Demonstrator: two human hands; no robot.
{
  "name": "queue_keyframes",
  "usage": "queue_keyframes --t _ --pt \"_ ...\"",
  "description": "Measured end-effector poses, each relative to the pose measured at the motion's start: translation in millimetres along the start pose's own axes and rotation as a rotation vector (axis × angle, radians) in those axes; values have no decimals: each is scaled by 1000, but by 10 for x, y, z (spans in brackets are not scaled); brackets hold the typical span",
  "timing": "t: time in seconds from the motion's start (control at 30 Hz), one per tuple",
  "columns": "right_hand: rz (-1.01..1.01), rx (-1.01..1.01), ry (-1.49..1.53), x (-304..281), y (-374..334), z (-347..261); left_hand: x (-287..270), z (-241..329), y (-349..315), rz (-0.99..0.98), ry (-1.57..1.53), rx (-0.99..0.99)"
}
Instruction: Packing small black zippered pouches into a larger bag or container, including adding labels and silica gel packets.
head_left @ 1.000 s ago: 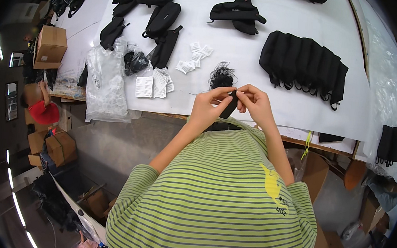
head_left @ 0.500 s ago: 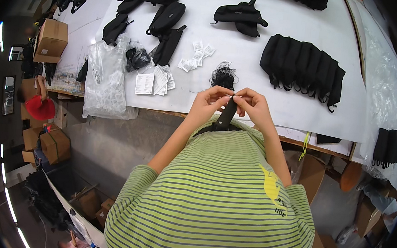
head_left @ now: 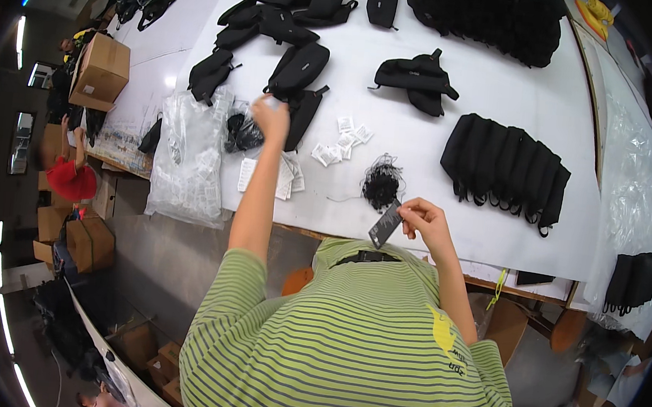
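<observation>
My right hand (head_left: 426, 224) is closed at the table's near edge, pinching a black hang tag (head_left: 386, 226) by its upper end. The tag hangs tilted, with pale print on its face. Just beyond it lies a tangled bunch of thin black strings (head_left: 382, 183). My left hand (head_left: 272, 119) is stretched out to the far left, over the near end of a black pouch (head_left: 300, 68) and beside another black pouch (head_left: 304, 120). Motion smears its fingers, so whether they hold anything is unclear. Below that forearm sits a stack of white printed cards (head_left: 285, 178), partly hidden.
Small white packets (head_left: 340, 143) lie mid-table. A clear plastic bag (head_left: 188, 160) of packets hangs over the near edge. A row of black pouches (head_left: 503, 169) stands right; more pouches (head_left: 482, 19) are heaped beyond. A cardboard box (head_left: 101, 67) and a person in red (head_left: 72, 179) are left.
My left hand has left the tag and swung out to the far left. My right hand keeps the tag, now tilted outward, and has shifted right. The view has shifted too.
</observation>
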State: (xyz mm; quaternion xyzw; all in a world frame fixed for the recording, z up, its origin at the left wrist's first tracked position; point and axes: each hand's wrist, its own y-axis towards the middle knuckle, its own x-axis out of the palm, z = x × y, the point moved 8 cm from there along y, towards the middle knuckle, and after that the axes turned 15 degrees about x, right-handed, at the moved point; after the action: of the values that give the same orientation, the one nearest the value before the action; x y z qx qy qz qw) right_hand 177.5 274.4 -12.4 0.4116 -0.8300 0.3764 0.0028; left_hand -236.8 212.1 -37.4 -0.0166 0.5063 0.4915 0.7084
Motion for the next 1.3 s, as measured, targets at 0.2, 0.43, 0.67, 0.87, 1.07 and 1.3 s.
queue_keyframes --t 0.2,0.43,0.67,0.87,1.07,1.3 --pt "-1 32 -55 28 -32 -125 281 -886 480 -349 171 -101" --pt "100 87 -77 -67 105 -51 -127 555 282 -236 -212 430" --pt "160 -70 -166 176 220 -174 -399 1466 -898 -423 -488 312" --pt "265 -203 -312 254 217 -14 -340 1672 -1829 -725 -1144 -420" --pt "296 -246 -484 404 16 -50 -455 1716 -2001 -703 -989 -381" --pt "81 -283 -153 285 -76 -97 -935 1809 -1744 -316 -847 -159"
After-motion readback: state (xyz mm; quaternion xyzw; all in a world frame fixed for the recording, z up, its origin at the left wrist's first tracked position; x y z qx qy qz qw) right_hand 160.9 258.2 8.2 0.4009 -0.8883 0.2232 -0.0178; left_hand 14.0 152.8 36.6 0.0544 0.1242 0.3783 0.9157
